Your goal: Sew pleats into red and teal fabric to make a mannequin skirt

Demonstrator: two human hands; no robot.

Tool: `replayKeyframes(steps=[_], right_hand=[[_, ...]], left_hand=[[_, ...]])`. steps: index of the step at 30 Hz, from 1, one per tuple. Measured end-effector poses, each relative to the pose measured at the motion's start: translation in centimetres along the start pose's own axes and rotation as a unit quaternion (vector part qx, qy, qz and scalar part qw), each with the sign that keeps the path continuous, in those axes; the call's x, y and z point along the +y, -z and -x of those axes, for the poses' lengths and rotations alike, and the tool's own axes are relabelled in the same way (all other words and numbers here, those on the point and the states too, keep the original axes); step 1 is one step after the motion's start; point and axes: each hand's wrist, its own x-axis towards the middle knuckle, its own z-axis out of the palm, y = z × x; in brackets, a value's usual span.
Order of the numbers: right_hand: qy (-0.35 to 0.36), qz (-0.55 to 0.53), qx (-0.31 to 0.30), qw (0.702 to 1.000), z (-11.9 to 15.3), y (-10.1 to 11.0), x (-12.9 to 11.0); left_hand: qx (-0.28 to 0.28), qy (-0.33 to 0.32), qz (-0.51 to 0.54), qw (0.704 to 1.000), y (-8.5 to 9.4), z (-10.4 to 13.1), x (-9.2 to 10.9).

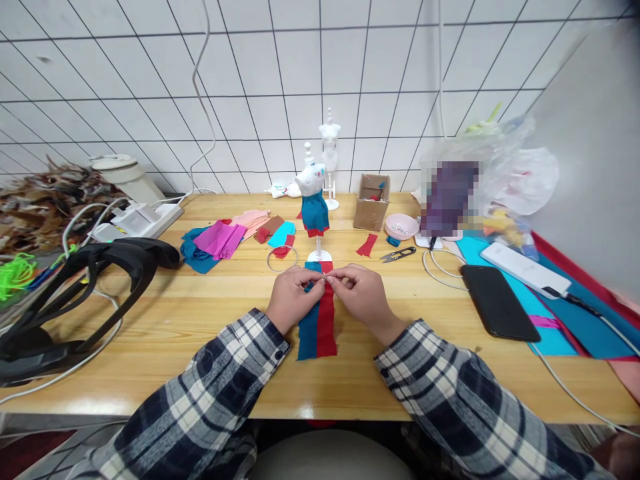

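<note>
Head view: the left hand (295,298) and the right hand (363,297) meet in two narrow pinches, thumb against forefinger, both seemingly gripping the cloth strip (327,327) near its far end. Between the fingertips is a pale speck (324,274); it is too small to tell what it is. The strip lies lengthwise in front of the person, teal on the left side and red on the right, and the pinches sit close to the line where the colours meet.

For work this fine, light pressure would serve best: a hard squeeze could pucker the cloth along that line. The left pinch might best act as the anchor, leaving the right fingertips free for small moves. The near end lies loose on the table (240,393), its edge slightly ragged, so a strong pull could skew the two colours or fray it further.

Just beyond the hands stands a small dress form (315,207) in a teal skirt, its base near the strip's far end; a sideways knuckle could nudge it. A thin ring (268,259) lies beyond the left hand. Past the right hand, the snips (400,254) rest near a pink bowl (403,235), within easy reach yet clear of the wrist.
</note>
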Motion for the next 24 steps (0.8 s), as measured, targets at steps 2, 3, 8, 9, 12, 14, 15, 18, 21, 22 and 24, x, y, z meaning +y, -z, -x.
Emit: replayKeyframes(steps=[2,3,8,9,12,14,15,18,21,22,24], right_hand=[[-0.016,-0.016,-0.002,1.000,-0.06,-0.06,0.08],[-0.025,-0.025,-0.003,0.999,-0.08,-0.09,0.13],[-0.035,-0.055,-0.010,0.998,-0.14,-0.09,0.33],[-0.031,-0.051,-0.011,0.998,-0.15,-0.06,0.35],[-0.013,-0.034,-0.012,0.999,-0.12,0.04,0.37],[0.001,-0.024,-0.012,1.000,-0.07,0.07,0.37],[0.007,-0.022,-0.012,1.000,-0.04,0.07,0.37],[0.026,-0.015,-0.021,0.999,0.07,0.07,0.31],[0.041,-0.001,-0.031,0.999,0.15,0.11,0.16],[0.045,0.005,-0.033,0.998,0.17,0.13,0.08],[0.054,0.017,-0.036,0.998,0.19,0.18,-0.07]], left_hand=[[-0.003,-0.001,0.002,1.000,0.03,-0.02,-0.06],[-0.004,-0.001,0.003,1.000,0.05,-0.03,-0.10],[-0.005,0.001,0.016,1.000,0.13,0.02,-0.33],[-0.008,-0.001,0.024,1.000,0.15,0.03,-0.35],[-0.013,-0.003,0.039,0.999,0.21,0.06,-0.40],[-0.009,0.003,0.041,0.999,0.25,0.06,-0.42],[-0.008,0.008,0.043,0.999,0.27,0.06,-0.43],[-0.009,0.026,0.056,0.998,0.32,0.07,-0.47],[-0.010,0.038,0.062,0.997,0.34,0.05,-0.52],[-0.009,0.040,0.063,0.997,0.33,0.04,-0.52],[-0.008,0.044,0.065,0.997,0.31,-0.01,-0.50]])
